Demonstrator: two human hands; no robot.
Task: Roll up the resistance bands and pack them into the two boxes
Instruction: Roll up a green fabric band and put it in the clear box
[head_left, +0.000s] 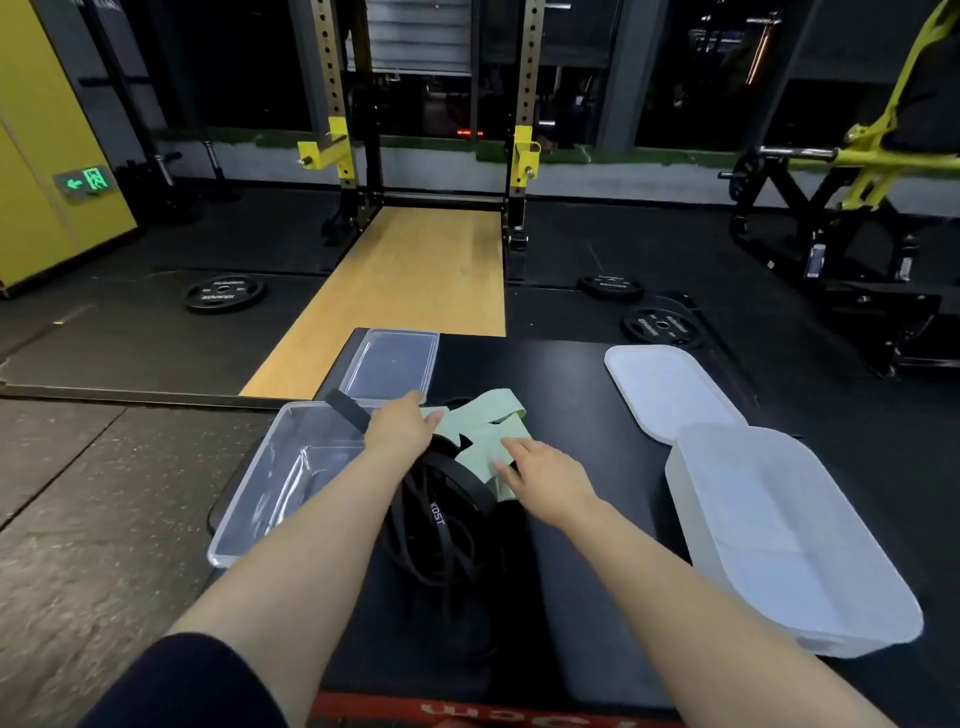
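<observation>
On the black padded bench we see a clear plastic box at the left, with its clear flat lid just behind it. In the middle lies a heap of bands: a soft, flat, pale green band on top of thin black rubber bands. Our left hand and right hand rest on the green band with straight, loose fingers. At the right sits a cloudy white box with round corners, and its white lid.

black platform: bands, boxes, lids
</observation>
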